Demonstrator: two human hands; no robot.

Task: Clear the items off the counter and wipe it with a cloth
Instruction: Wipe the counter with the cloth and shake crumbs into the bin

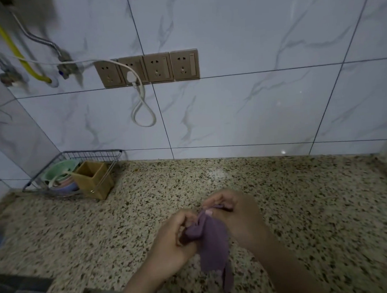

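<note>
A purple cloth hangs between both of my hands above the speckled granite counter, near its front edge. My left hand grips the cloth's bunched left side with curled fingers. My right hand pinches its top edge a little farther back. The cloth's lower end dangles down past the counter's front edge.
A wire rack at the back left corner holds pastel bowls and a tan square holder. On the tiled wall hang a row of sockets with a white plug and looped cord, and pipes at the upper left.
</note>
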